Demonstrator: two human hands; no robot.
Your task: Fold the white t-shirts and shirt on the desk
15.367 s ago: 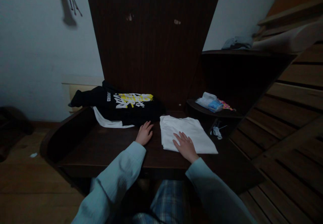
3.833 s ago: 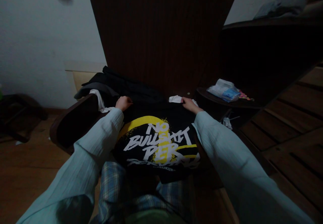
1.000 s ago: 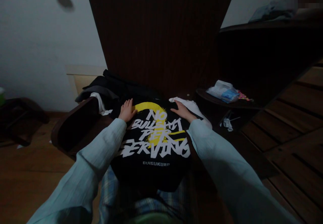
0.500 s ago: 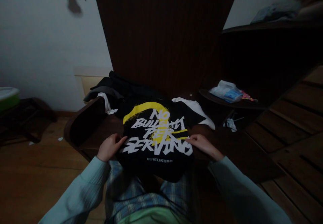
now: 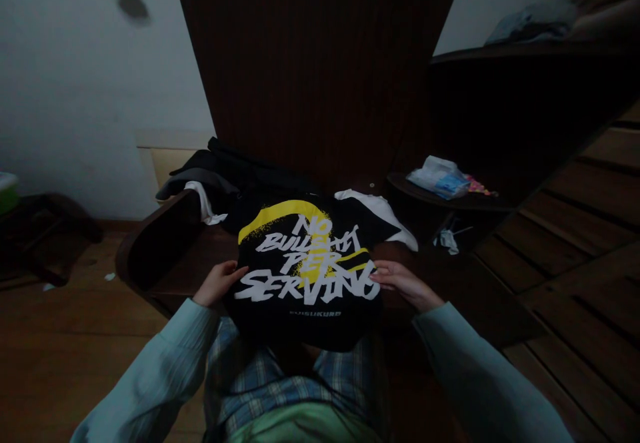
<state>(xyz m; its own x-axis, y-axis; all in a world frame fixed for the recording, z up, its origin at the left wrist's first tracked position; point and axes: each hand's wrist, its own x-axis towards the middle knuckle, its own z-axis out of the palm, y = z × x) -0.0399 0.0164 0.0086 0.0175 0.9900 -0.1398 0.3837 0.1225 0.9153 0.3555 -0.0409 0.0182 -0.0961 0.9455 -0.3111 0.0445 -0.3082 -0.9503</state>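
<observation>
A black T-shirt (image 5: 305,266) with white and yellow lettering lies spread on the dark wooden table (image 5: 165,276), its lower hem hanging over the front edge onto my lap. My left hand (image 5: 219,282) grips the shirt's left side edge with curled fingers. On the opposite side, my right hand (image 5: 403,280) pinches the shirt's right edge. Part of a folded white shirt (image 5: 383,213) shows from under the black shirt's far right corner.
A heap of dark clothes (image 5: 225,176) with a white piece lies at the table's back left. A small round shelf (image 5: 425,196) at right holds a plastic packet (image 5: 440,175). A dark wood panel stands behind; wooden slats run at right.
My hands slid from the shirt's top, near the yellow arc, down to its side edges near the table front. Since half a second ago they have barely shifted.
</observation>
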